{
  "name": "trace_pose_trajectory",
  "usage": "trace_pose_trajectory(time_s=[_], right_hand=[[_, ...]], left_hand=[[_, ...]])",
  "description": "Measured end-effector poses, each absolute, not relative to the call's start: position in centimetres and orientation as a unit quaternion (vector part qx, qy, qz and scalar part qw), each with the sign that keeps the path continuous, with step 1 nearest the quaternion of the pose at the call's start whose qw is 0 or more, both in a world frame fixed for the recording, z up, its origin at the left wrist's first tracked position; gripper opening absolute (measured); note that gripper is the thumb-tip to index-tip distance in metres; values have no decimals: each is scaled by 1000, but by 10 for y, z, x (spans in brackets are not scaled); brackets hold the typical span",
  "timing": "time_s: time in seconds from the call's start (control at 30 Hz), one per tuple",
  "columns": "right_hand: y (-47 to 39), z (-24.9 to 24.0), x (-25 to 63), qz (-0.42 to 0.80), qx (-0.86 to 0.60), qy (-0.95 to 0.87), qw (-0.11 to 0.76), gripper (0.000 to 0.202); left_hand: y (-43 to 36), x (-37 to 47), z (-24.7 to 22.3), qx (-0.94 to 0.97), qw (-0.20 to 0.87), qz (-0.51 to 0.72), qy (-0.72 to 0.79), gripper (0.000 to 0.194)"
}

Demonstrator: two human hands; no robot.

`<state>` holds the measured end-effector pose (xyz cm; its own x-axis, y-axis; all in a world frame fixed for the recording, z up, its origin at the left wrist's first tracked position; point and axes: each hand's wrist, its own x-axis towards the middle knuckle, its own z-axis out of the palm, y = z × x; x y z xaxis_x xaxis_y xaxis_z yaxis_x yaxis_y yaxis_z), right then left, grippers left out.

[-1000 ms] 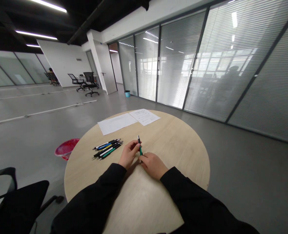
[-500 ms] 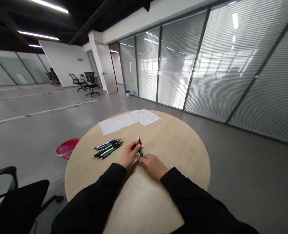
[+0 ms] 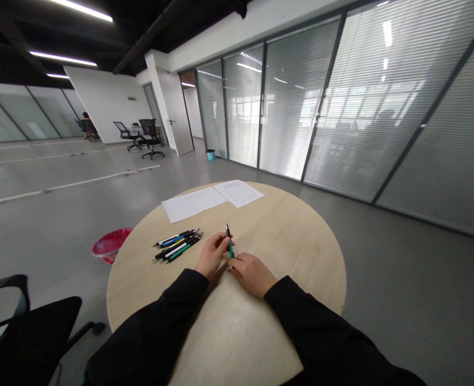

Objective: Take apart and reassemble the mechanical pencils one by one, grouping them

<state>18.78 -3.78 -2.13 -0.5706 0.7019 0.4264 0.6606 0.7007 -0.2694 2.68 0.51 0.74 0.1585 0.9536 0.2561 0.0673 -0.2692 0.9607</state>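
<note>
Both of my hands hold one green and black pen (image 3: 231, 247) above the round wooden table (image 3: 293, 230). My left hand (image 3: 213, 254) pinches it near its upper half, with the dark tip pointing away from me. The fingers of my right hand (image 3: 253, 273) are closed on the pen's near end, which they partly hide. Left of my left hand lies a loose pile of several pens (image 3: 177, 246), in black, blue, yellow, white and green.
Two printed paper sheets, one on the left (image 3: 194, 204) and one on the right (image 3: 239, 193), lie at the table's far side. A red basin (image 3: 110, 244) stands on the floor to the left, near a black chair (image 3: 31, 338).
The pen's far tip has shifted slightly to the left. Both hands have stayed closed on it in nearly the same place.
</note>
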Motion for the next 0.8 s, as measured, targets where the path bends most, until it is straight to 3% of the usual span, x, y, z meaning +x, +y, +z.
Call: trace_pose_trajectory(time_s=[0.8], right_hand=[[-40,-17,188,71,-386,-886,245,12]], left_hand=[[7,26,4,620,443,493,420,35]])
